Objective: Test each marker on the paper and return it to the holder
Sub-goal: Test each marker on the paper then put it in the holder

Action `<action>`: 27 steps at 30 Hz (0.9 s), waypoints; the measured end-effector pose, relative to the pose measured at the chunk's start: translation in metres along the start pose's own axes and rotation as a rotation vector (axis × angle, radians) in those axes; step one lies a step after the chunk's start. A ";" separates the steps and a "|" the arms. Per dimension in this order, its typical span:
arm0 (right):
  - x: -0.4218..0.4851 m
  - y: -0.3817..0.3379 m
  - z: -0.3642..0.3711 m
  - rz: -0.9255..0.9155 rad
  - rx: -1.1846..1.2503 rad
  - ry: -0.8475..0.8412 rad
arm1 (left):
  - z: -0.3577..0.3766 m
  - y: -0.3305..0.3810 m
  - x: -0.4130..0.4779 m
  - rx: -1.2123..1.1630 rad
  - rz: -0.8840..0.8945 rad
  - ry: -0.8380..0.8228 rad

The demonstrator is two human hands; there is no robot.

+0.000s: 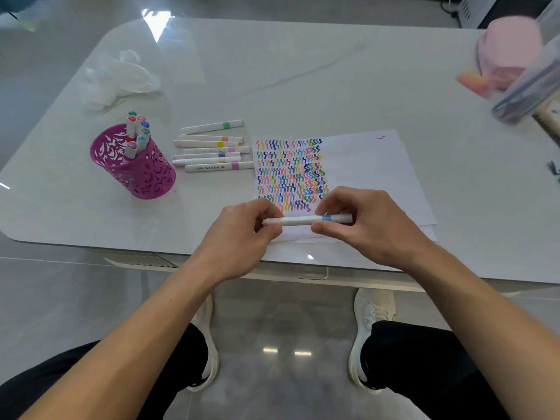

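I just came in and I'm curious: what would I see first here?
Probably the paper full of colourful squiggles, mid-table. Near its front edge, the left hand and right hand hold a blue-banded marker by its ends. Left of it stands a bright purple holder with markers inside.

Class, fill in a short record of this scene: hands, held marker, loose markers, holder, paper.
left hand: grips the marker at its left end
right hand: pinches its blue-banded end
marker: level, above the near edge of the paper
loose markers: seven, lying between holder and paper
holder: purple, upright, several markers inside
paper: left part filled with coloured squiggles
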State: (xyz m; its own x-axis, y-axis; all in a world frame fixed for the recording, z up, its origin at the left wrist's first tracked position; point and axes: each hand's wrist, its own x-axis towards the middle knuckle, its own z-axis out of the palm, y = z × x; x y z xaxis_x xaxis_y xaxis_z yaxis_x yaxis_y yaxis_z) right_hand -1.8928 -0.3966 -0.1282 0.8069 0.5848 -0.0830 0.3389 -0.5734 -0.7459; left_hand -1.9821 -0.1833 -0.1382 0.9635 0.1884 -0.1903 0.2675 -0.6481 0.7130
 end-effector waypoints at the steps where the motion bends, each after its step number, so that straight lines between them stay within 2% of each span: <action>1: 0.000 0.001 -0.001 0.013 0.071 0.016 | 0.000 0.000 0.000 0.002 -0.002 -0.004; 9: 0.008 -0.002 0.003 0.144 0.646 0.079 | 0.009 0.007 0.001 0.012 0.031 -0.073; 16: 0.012 -0.001 0.014 0.204 0.724 0.028 | 0.018 0.013 0.001 -0.044 0.068 -0.156; 22: 0.014 0.001 0.007 0.157 0.623 0.042 | 0.009 0.014 0.006 -0.069 0.075 -0.134; 24: 0.015 0.005 0.009 0.120 0.458 0.062 | 0.009 0.017 0.007 -0.108 0.086 -0.109; 27: 0.017 0.008 0.012 0.025 0.201 0.006 | 0.012 0.020 0.012 -0.170 0.081 -0.033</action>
State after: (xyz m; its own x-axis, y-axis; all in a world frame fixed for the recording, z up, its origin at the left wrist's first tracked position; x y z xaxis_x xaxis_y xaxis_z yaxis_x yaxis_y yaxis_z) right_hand -1.8824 -0.3845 -0.1440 0.8172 0.5676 -0.0996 0.2154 -0.4612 -0.8607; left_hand -1.9647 -0.2035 -0.1343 0.9824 0.1145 -0.1479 0.1862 -0.5257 0.8300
